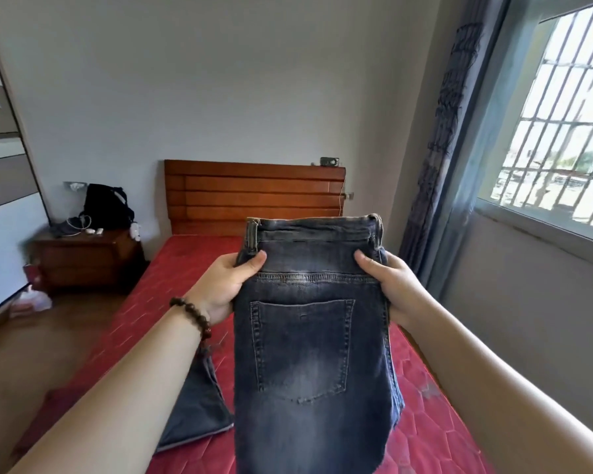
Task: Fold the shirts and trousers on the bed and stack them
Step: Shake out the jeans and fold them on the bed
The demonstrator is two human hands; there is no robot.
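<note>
I hold a pair of dark blue jeans (308, 336) up in the air above the red bed (172, 289), back pocket facing me, waistband at the top. My left hand (226, 289) grips the left side just below the waistband, thumb on the front. On the opposite side my right hand (387, 285) grips the jeans the same way. The legs hang down out of view at the bottom. A dark grey piece of cloth (196, 412) lies flat on the mattress under my left forearm; I cannot tell whether it is a separate garment.
A wooden headboard (254, 196) stands at the far end of the bed. A nightstand (83, 258) with a black bag (105, 205) sits at the left. A barred window (562, 131) and grey curtain (439, 159) are on the right.
</note>
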